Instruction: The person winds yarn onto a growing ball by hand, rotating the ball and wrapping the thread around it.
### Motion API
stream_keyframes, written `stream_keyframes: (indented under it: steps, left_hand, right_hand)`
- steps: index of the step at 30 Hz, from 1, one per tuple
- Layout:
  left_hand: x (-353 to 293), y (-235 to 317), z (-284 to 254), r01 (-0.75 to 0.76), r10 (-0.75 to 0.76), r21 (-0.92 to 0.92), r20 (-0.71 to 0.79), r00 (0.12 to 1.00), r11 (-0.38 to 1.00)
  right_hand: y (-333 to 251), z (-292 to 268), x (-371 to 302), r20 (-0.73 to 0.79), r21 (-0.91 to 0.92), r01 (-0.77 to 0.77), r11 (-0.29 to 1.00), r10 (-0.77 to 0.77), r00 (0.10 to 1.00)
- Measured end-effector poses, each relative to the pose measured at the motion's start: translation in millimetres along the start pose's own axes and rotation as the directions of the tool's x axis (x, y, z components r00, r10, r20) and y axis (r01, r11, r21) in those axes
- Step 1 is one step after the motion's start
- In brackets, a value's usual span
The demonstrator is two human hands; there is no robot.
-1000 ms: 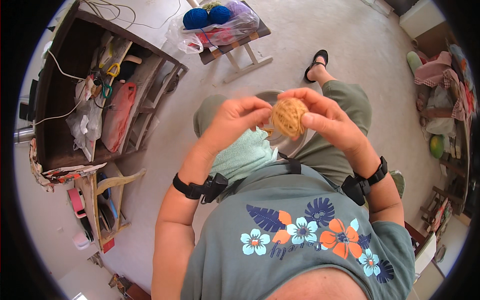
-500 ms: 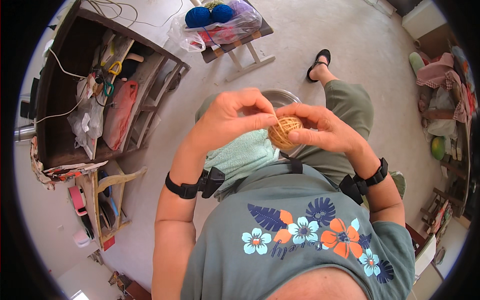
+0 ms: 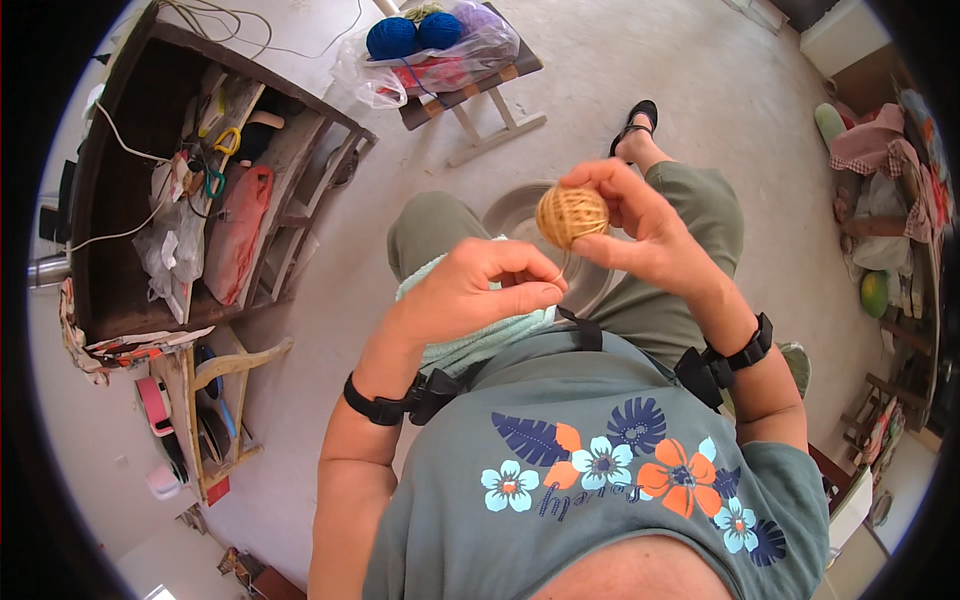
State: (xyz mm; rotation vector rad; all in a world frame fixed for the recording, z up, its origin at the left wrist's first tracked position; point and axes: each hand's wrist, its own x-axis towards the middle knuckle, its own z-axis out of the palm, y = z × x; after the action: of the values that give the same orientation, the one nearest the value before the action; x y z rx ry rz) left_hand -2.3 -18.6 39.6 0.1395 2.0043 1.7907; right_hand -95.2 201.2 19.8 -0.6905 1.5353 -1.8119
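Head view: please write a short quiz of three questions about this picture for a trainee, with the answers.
1. True or false: the right hand holds the twine ball.
2. What lies on the stool at the top? A) a clear bag with blue yarn balls B) a metal bowl C) a sandal
3. Fill in: the left hand pinches a thin ____ that runs to the ball.

Key
1. True; the fingers wrap the ball above the lap.
2. A; the bag holds two blue balls.
3. Strand; it is pinched between thumb and fingertips, just under the ball.
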Motion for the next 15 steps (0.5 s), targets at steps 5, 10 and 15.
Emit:
stream_keyframes:
  steps: [5,10,15]
  left_hand:
    - [11.2,13.5,-19.6,-0.201,0.207,0.094,-0.07,0.976,0.975]
    - [22.0,-21.0,-12.9,-0.125,0.075,-0.217,-0.226,0.971,0.968]
    - [15.3,-35.6,3.0,0.088,-0.119,-0.184,-0.163,0.979,0.979]
  right_hand:
    - [-2.2,5.5,-5.7,0.175,-0.045,-0.174,0.984,0.179,0.968]
    - [-6.0,-1.1,-10.7,0.22,0.116,-0.265,0.957,0.235,0.947]
    - [-7.4,-3.9,-8.2,0.03,0.326,-0.049,0.944,0.042,0.999]
